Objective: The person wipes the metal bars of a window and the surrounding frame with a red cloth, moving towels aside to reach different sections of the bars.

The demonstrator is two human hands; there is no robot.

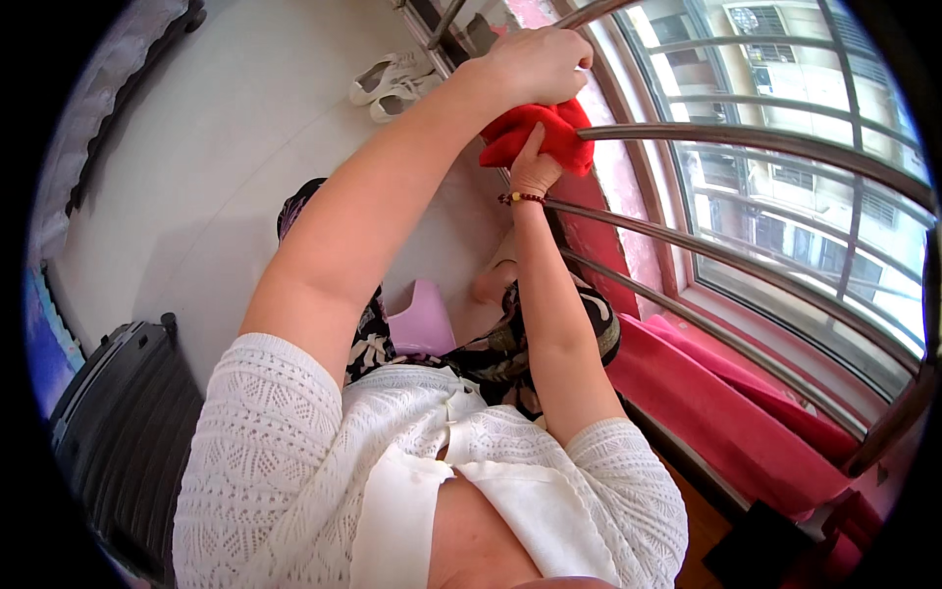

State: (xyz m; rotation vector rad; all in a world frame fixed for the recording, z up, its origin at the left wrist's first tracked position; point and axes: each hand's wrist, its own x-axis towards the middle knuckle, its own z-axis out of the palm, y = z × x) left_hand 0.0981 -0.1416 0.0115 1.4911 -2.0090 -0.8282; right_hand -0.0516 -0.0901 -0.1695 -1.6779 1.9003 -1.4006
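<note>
A bunched red cloth [567, 140] lies around a metal rail [684, 136] of the window guard. My right hand [536, 171], with a dark beaded bracelet at the wrist, grips the cloth from below, its thumb laid over it. Curled at the upper edge of the same cloth is my left hand [541, 66]; its fingertips are mostly hidden, and it is close to the upper rail [600, 11].
Further metal rails [662, 232] run in front of the window [780, 147]. Pink cloth [728, 420] hangs below them. On the floor are white shoes [394, 85], a pink-purple plastic stool [425, 324] between my legs and a black ribbed suitcase [129, 442].
</note>
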